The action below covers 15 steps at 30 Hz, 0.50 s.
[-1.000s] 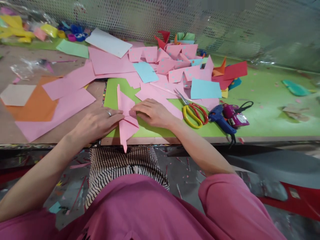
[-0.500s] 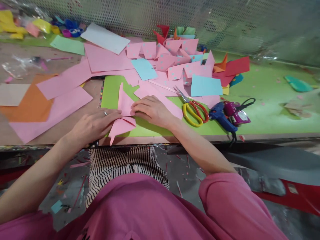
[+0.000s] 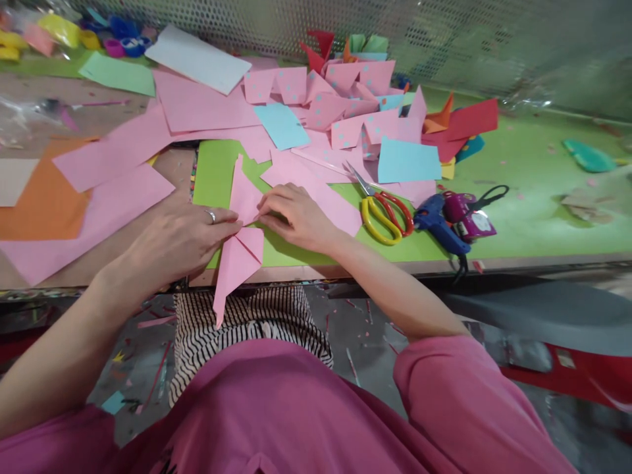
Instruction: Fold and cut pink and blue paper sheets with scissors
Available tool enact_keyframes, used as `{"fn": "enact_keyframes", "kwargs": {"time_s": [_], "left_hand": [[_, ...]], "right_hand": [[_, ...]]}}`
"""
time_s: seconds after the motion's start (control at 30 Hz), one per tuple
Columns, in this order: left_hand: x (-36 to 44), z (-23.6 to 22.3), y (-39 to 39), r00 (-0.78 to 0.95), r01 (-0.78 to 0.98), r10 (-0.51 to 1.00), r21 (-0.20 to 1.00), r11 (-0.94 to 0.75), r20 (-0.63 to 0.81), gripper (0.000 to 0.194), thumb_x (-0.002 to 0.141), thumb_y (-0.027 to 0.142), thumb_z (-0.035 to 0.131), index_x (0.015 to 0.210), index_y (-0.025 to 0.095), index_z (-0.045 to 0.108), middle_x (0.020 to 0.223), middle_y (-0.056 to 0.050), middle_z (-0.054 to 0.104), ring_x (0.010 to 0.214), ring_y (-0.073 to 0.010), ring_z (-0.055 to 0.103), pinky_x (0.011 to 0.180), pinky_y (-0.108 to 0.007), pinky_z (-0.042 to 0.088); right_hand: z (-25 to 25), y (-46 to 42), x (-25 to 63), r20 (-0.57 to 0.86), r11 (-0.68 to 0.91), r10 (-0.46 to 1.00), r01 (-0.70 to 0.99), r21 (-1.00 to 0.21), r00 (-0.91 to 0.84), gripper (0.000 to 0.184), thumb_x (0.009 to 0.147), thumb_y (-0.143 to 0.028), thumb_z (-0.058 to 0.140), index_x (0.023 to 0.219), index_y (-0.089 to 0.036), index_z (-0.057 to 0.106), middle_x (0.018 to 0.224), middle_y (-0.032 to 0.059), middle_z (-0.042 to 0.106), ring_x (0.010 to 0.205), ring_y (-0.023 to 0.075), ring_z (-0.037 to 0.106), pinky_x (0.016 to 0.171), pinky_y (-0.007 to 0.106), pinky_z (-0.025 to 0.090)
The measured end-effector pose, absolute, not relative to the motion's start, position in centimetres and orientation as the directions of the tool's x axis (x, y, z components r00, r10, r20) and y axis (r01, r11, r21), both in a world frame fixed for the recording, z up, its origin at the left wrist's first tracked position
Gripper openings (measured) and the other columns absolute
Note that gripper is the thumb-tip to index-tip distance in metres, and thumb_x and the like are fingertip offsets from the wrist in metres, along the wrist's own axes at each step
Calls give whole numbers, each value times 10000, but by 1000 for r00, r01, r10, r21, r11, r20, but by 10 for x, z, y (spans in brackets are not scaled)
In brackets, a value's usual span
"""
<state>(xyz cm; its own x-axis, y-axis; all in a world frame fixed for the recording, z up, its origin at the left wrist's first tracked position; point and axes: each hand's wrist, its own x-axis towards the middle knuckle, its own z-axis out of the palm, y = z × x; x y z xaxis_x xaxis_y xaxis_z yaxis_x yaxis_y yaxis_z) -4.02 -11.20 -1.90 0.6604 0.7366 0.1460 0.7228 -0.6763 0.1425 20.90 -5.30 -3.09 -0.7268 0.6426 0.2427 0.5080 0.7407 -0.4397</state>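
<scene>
A folded pink paper (image 3: 241,258) with a slit at its right edge lies at the table's front, its narrow lower end sticking out past the edge. My left hand (image 3: 182,236), a ring on one finger, reaches in from the left; its fingers are together and hold the paper at its middle, thumb hidden. From the right, my right hand (image 3: 291,216) pinches the paper's right side with curled fingers. Scissors (image 3: 382,214) with one yellow and one red handle lie to the right of this hand, blades partly apart, and a blue glue gun (image 3: 441,227) rests beyond them.
Behind my hands are pink sheets (image 3: 207,105), dotted folded pink pieces (image 3: 363,128) and light blue cards (image 3: 409,161). Orange paper (image 3: 54,197) lies left. A purple item with a black loop (image 3: 469,214) touches the glue gun. A perforated metal panel (image 3: 459,59) stands behind the table.
The pink paper's lower part has swung down and spread out, now reaching further over the table edge. Both hands stay near the same place on it. The view has shifted slightly.
</scene>
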Motion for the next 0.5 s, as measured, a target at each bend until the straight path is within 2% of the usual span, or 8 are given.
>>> {"fn": "enact_keyframes", "kwargs": {"time_s": [0.2, 0.37, 0.5], "left_hand": [[-41, -19, -113, 621, 734, 754, 177, -655, 216, 388, 1004, 281, 409, 1216, 262, 733, 1271, -78, 741, 1057, -281, 718, 916, -451, 543], [-43, -16, -112, 613, 748, 770, 185, -638, 178, 373, 1001, 303, 425, 1211, 283, 734, 1292, -58, 734, 1101, -281, 707, 923, -436, 537], [-40, -4, -111, 611, 760, 782, 186, -623, 122, 379, 998, 293, 404, 1173, 235, 735, 1220, -74, 755, 1043, -294, 718, 878, -446, 535]], "right_hand": [[-37, -52, 203, 295, 687, 690, 468, -556, -661, 100, 957, -272, 568, 876, -213, 574, 1006, 55, 650, 1016, 222, 587, 963, 419, 430], [-38, -52, 199, 240, 660, 717, 525, -538, -655, 89, 954, -249, 538, 873, -212, 538, 1025, 73, 625, 1034, 240, 565, 984, 446, 418], [-40, -52, 195, 244, 660, 723, 543, -519, -646, 85, 942, -231, 536, 862, -212, 518, 1018, 76, 610, 999, 235, 548, 966, 433, 411]]}}
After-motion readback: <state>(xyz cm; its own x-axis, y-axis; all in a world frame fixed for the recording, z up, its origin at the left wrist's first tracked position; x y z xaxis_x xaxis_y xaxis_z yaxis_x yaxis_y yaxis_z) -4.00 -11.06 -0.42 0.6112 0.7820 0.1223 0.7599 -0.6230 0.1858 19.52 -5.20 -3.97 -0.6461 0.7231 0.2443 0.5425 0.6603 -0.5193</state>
